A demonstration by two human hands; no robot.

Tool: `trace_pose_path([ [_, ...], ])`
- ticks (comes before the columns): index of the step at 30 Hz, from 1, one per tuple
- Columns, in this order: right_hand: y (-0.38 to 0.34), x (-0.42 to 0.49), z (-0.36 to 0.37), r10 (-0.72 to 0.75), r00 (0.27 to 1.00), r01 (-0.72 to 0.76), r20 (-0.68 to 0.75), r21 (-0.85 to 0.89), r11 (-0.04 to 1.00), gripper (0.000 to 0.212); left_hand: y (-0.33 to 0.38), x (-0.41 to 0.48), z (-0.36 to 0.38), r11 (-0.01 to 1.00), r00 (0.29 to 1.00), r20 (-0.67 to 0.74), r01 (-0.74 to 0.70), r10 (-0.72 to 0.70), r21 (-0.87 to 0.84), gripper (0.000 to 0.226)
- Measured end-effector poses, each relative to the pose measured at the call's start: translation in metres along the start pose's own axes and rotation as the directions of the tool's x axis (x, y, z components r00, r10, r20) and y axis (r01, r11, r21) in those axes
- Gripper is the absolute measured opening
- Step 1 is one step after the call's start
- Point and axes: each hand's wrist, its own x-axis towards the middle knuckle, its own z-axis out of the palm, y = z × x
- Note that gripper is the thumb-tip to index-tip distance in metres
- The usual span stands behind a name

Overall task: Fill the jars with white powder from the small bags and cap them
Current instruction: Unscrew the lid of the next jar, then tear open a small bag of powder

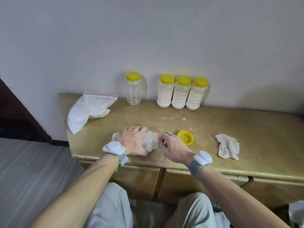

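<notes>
Jar lay on its side at the near edge of the table, long axis running left to right, open mouth facing right. The left hand gripped its body. The right hand sat at the mouth, fingertips bunched; whether they pinched anything could not be told. The yellow cap lay just right of that hand, the nearer one.
</notes>
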Motion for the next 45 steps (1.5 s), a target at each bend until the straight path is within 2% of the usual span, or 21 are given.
trace_pose_path([
  [2, 0.006, -0.001, -0.006, 0.039, 0.998, -0.037, -0.042, 0.059, 0.998, 0.010, 0.003, 0.005, 0.000, 0.998, 1.000, 0.005, 0.017, -0.016, -0.058, 0.066],
  [4, 0.015, -0.003, -0.016, 0.159, 0.974, -0.127, -0.162, 0.188, 0.974, 0.009, 0.009, 0.010, -0.002, 0.983, 0.997, -0.018, 0.073, -0.077, -0.169, 0.076],
  [6, 0.031, -0.006, -0.027, 0.381, 0.881, -0.255, -0.281, 0.397, 0.882, 0.011, 0.019, 0.016, -0.006, 0.918, 0.982, -0.065, 0.143, -0.179, -0.370, 0.087],
  [8, 0.051, -0.008, -0.033, 0.593, 0.741, -0.323, -0.315, 0.607, 0.726, 0.010, 0.031, 0.023, -0.011, 0.803, 0.952, -0.124, 0.163, -0.281, -0.573, 0.091],
  [10, 0.071, -0.015, -0.038, 0.727, 0.613, -0.357, -0.309, 0.712, 0.605, 0.009, 0.049, 0.030, -0.013, 0.674, 0.918, -0.155, 0.146, -0.366, -0.724, 0.089],
  [12, 0.085, -0.022, -0.035, 0.807, 0.535, -0.384, -0.252, 0.778, 0.497, 0.010, 0.064, 0.034, -0.012, 0.525, 0.898, -0.128, 0.126, -0.421, -0.842, 0.085],
  [14, 0.103, -0.030, -0.028, 0.848, 0.499, -0.413, -0.177, 0.812, 0.413, 0.012, 0.080, 0.041, -0.008, 0.422, 0.897, -0.085, 0.119, -0.433, -0.899, 0.084],
  [17, 0.124, -0.030, -0.016, 0.843, 0.524, -0.459, -0.121, 0.794, 0.399, 0.010, 0.093, 0.047, 0.002, 0.390, 0.899, -0.065, 0.122, -0.432, -0.913, 0.084],
  [22, 0.114, -0.030, -0.022, 0.851, 0.512, -0.484, -0.117, 0.779, 0.398, 0.008, 0.102, 0.051, 0.007, 0.459, 0.904, -0.104, 0.109, -0.414, -0.882, 0.086],
  [28, 0.089, -0.036, -0.035, 0.842, 0.517, -0.518, -0.154, 0.727, 0.451, 0.020, 0.091, 0.048, 0.010, 0.569, 0.931, -0.024, 0.202, -0.363, -0.797, 0.086],
  [29, 0.086, -0.037, -0.035, 0.825, 0.539, -0.522, -0.173, 0.700, 0.487, 0.023, 0.087, 0.047, 0.011, 0.593, 0.939, 0.003, 0.220, -0.345, -0.775, 0.085],
  [31, 0.079, -0.038, -0.034, 0.742, 0.623, -0.518, -0.246, 0.581, 0.628, 0.025, 0.077, 0.046, 0.015, 0.639, 0.952, 0.042, 0.235, -0.302, -0.732, 0.085],
  [33, 0.062, -0.035, -0.030, 0.599, 0.755, -0.473, -0.267, 0.412, 0.779, 0.026, 0.060, 0.041, 0.013, 0.691, 0.957, 0.062, 0.248, -0.283, -0.679, 0.082],
  [36, 0.028, -0.029, -0.022, 0.328, 0.929, -0.309, -0.170, 0.129, 0.942, 0.025, 0.033, 0.035, 0.005, 0.846, 0.967, 0.037, 0.238, -0.251, -0.477, 0.069],
  [38, -0.001, -0.015, -0.010, 0.187, 0.981, -0.188, -0.047, -0.023, 0.982, 0.018, 0.006, 0.030, -0.005, 0.895, 0.970, -0.006, 0.224, -0.245, -0.385, 0.063],
  [42, -0.051, 0.016, 0.016, 0.065, 0.990, -0.044, 0.128, -0.163, 0.986, 0.011, -0.049, 0.029, -0.024, 0.948, 0.957, -0.122, 0.231, -0.262, -0.220, 0.053],
  [45, -0.077, 0.046, 0.036, 0.120, 0.953, -0.056, 0.280, -0.227, 0.972, 0.021, -0.090, 0.030, -0.036, 0.958, 0.936, -0.204, 0.276, -0.287, -0.081, 0.057],
])
